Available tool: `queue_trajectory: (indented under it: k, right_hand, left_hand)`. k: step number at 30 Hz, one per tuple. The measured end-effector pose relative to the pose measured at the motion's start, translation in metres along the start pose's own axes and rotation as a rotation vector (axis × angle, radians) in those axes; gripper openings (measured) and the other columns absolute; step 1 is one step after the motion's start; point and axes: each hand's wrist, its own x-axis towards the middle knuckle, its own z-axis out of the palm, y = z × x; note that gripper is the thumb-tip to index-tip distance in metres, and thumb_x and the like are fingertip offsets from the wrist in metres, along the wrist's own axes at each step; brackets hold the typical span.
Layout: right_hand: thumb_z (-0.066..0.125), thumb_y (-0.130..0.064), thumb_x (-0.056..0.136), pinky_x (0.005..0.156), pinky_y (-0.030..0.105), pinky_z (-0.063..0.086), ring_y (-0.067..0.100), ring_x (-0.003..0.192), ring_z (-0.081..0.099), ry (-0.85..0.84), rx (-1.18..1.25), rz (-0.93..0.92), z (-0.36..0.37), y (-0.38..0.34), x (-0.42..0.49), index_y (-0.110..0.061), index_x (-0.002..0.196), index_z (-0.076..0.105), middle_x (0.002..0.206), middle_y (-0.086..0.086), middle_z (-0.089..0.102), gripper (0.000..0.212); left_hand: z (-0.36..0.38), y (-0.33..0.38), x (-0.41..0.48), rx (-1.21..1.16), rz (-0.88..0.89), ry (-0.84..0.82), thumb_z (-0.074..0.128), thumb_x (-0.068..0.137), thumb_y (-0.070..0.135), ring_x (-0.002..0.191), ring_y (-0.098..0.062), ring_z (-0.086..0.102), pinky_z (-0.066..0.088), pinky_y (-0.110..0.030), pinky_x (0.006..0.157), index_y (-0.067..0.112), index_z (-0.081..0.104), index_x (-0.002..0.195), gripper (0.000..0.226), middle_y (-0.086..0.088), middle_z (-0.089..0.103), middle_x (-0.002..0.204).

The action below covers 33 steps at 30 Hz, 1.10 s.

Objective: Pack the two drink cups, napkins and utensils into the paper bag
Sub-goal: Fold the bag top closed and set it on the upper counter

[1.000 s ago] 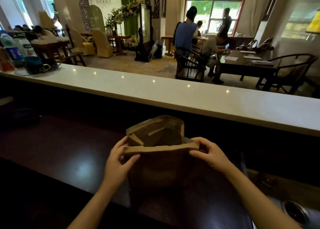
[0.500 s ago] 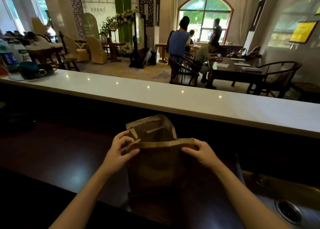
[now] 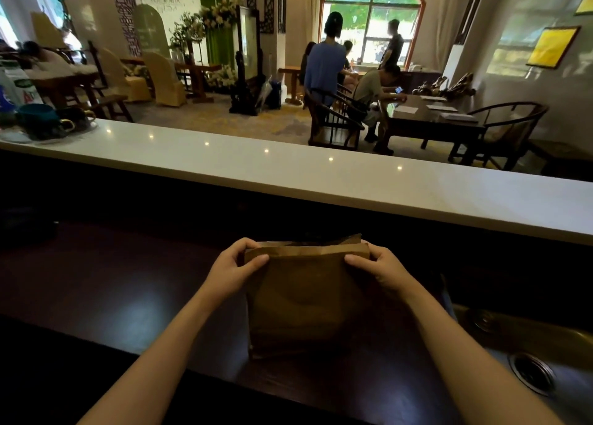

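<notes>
A brown paper bag [image 3: 305,299] stands upright on the dark counter, straight in front of me. Its top is folded over toward me into a flat band, so the mouth is nearly closed. My left hand [image 3: 234,269] pinches the top left corner of the bag, thumb on the near side. My right hand [image 3: 378,267] pinches the top right corner the same way. The inside of the bag is hidden; no drink cups, napkins or utensils show anywhere in view.
A raised white bar top [image 3: 288,174] runs across behind the bag. A tray with dark mugs [image 3: 48,126] and bottles sits at its far left. A metal sink with a drain [image 3: 532,373] lies at the lower right. Beyond are tables, chairs and several people.
The bag's mouth was open a second ago; both hands have pressed and folded its top edge down toward me, so the opening is now almost closed. The view has tilted slightly.
</notes>
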Motion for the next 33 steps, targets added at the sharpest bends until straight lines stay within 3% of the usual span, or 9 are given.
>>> queue_trajectory:
  k: [3, 8, 16, 23, 26, 29, 31, 33]
  right_hand:
    - [0.069, -0.019, 0.078, 0.065, 0.016, 0.054, 0.009, 0.084, 0.070, 0.162, -0.006, -0.095, 0.006, 0.002, 0.000, -0.021, 0.085, 0.073, 0.086, -0.009, 0.075, 0.009]
    - [0.065, -0.017, 0.084, 0.060, 0.015, 0.053, 0.006, 0.078, 0.070, 0.329, -0.003, -0.130, 0.012, 0.005, 0.000, -0.030, 0.083, 0.073, 0.083, -0.011, 0.075, 0.015]
    - [0.060, -0.018, 0.088, 0.060, 0.023, 0.054, 0.015, 0.082, 0.066, 0.534, 0.072, -0.151, -0.006, 0.009, -0.009, -0.033, 0.105, 0.062, 0.100, 0.003, 0.065, 0.023]
    - [0.058, -0.021, 0.089, 0.056, 0.017, 0.051, 0.004, 0.071, 0.063, 0.611, 0.022, -0.110, -0.022, 0.004, -0.021, -0.025, 0.092, 0.066, 0.087, 0.000, 0.064, 0.009]
    - [0.058, -0.015, 0.088, 0.053, 0.015, 0.049, 0.008, 0.069, 0.060, 0.662, -0.014, -0.046, -0.024, 0.006, -0.023, -0.022, 0.089, 0.065, 0.083, 0.001, 0.064, 0.010]
    - [0.056, -0.008, 0.087, 0.050, 0.018, 0.045, 0.011, 0.065, 0.056, 0.724, -0.023, 0.057, -0.020, 0.009, -0.022, -0.022, 0.086, 0.064, 0.079, 0.002, 0.063, 0.016]
    - [0.054, -0.005, 0.087, 0.050, 0.018, 0.043, 0.012, 0.063, 0.054, 0.774, -0.050, 0.093, -0.018, 0.011, -0.019, -0.017, 0.086, 0.066, 0.076, 0.002, 0.061, 0.016]
    - [0.053, -0.005, 0.086, 0.045, 0.015, 0.043, 0.012, 0.062, 0.053, 0.785, -0.067, 0.108, -0.017, 0.010, -0.017, -0.010, 0.091, 0.066, 0.074, 0.002, 0.061, 0.015]
  left_hand:
    - [0.004, -0.005, 0.010, -0.095, -0.019, 0.034, 0.060, 0.083, 0.013, 0.070, -0.005, 0.058, 0.049, -0.014, 0.058, 0.016, 0.060, 0.084, 0.003, 0.000, 0.056, 0.077]
    - [0.023, -0.005, 0.030, -0.350, -0.070, 0.115, 0.056, 0.086, 0.013, 0.064, 0.000, 0.059, 0.051, -0.013, 0.056, 0.021, 0.058, 0.084, 0.009, 0.002, 0.057, 0.078]
    - [0.060, -0.001, 0.058, -0.425, -0.078, 0.049, 0.057, 0.085, 0.012, 0.070, -0.010, 0.058, 0.052, -0.020, 0.061, 0.017, 0.058, 0.085, 0.005, -0.001, 0.058, 0.079]
    - [0.079, -0.004, 0.072, -0.415, -0.074, -0.017, 0.059, 0.085, 0.015, 0.073, -0.011, 0.057, 0.050, -0.016, 0.059, 0.019, 0.060, 0.084, 0.004, -0.001, 0.057, 0.081]
    - [0.083, -0.003, 0.074, -0.324, -0.070, 0.013, 0.058, 0.085, 0.011, 0.070, -0.010, 0.054, 0.046, -0.016, 0.058, 0.020, 0.057, 0.082, 0.010, 0.000, 0.057, 0.078]
    - [0.083, 0.001, 0.076, -0.098, -0.037, -0.005, 0.055, 0.085, 0.009, 0.060, -0.014, 0.051, 0.041, -0.027, 0.056, 0.020, 0.055, 0.085, 0.010, -0.002, 0.055, 0.066]
    - [0.081, 0.007, 0.078, 0.145, 0.065, 0.009, 0.057, 0.083, 0.010, 0.064, -0.014, 0.054, 0.044, -0.030, 0.062, 0.017, 0.056, 0.095, 0.014, 0.000, 0.056, 0.071]
    - [0.081, 0.018, 0.079, 0.348, 0.298, 0.035, 0.059, 0.082, 0.013, 0.079, -0.013, 0.054, 0.047, -0.028, 0.072, 0.016, 0.058, 0.103, 0.022, 0.001, 0.057, 0.087]
